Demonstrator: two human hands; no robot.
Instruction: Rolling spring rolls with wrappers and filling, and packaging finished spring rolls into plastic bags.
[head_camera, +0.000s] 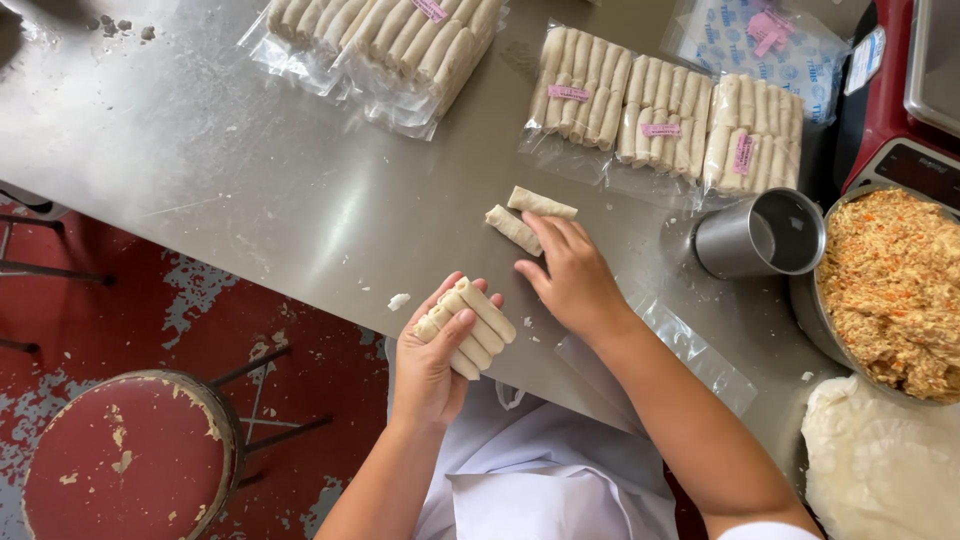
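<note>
1. The steel table (300, 200) carries sealed packs of rolls (665, 115) along its far edge.
2. Your left hand (435, 365) is clamped around a stack of rolls (468, 328), keeping them aligned.
3. Your right hand (572, 280), fingers loosely spread, touches two loose rolls (515, 228) lying mid-table.

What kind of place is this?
Probably a small food-prep kitchen or workshop: a stainless steel table, sealed bags of uncooked rolls, a bowl of shredded filling, and the left hand holding a stack of rolls.
</note>
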